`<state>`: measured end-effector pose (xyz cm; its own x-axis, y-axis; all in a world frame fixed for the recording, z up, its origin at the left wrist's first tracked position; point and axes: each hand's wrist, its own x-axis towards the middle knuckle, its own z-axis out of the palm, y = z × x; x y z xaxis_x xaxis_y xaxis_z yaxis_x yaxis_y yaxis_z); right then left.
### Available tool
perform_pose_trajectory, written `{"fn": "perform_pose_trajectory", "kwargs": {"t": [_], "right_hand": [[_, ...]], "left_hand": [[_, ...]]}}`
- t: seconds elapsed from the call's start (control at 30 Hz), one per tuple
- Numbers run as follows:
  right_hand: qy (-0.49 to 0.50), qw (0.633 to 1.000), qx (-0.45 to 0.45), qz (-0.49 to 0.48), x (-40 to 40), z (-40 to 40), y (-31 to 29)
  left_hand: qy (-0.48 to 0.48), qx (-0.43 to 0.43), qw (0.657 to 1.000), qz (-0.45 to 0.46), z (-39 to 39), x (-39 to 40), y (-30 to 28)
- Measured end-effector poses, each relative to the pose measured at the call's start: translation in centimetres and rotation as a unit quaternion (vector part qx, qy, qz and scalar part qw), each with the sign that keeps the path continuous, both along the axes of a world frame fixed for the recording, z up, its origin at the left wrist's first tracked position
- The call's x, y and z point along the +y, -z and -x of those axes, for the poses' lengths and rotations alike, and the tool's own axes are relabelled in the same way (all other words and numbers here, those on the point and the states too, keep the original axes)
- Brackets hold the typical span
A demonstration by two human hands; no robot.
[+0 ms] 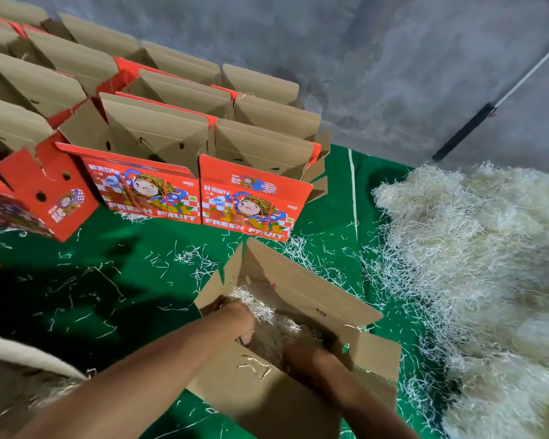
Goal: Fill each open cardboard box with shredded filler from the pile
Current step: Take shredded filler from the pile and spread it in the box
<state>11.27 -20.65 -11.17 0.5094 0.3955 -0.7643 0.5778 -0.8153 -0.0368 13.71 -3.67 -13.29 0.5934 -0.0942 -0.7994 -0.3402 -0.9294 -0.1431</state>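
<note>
An open cardboard box (301,289) sits on the green floor cover right in front of me, flaps standing up. Pale shredded filler (267,315) lies inside it. Both my hands are down in the box. My left hand (240,318) is at the left inner wall, fingers buried in the filler. My right hand (301,351) is lower in the shadowed middle of the box, blurred, so its grip is unclear. The big pile of shredded filler (476,248) spreads along the right side.
Rows of open red-and-brown "FRESH FRUIT" boxes (248,198) stand at the back left. Loose shreds litter the green cover (108,280). A grey concrete wall rises behind, with a black-handled pole (466,131) leaning on it. A beige cloth (23,353) lies at lower left.
</note>
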Motion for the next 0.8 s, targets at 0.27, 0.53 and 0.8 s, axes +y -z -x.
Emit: {"fn": "perform_pose_trajectory", "kwargs": {"t": [0.27, 0.53, 0.8], "right_hand": [[0.115, 0.993, 0.039, -0.001, -0.6, -1.1, -1.2], [0.101, 0.994, 0.031, -0.017, 1.6, -1.9, 0.8], [0.115, 0.99, -0.086, 0.008, 0.2, -2.6, -0.8]], "left_hand": [[-0.05, -0.016, 0.998, -0.018, 0.5, 0.0, 0.7], [-0.128, -0.05, 0.99, 0.04, 0.8, 0.8, -0.2], [-0.128, -0.12, 0.982, 0.073, 2.4, 0.6, -0.5]]}}
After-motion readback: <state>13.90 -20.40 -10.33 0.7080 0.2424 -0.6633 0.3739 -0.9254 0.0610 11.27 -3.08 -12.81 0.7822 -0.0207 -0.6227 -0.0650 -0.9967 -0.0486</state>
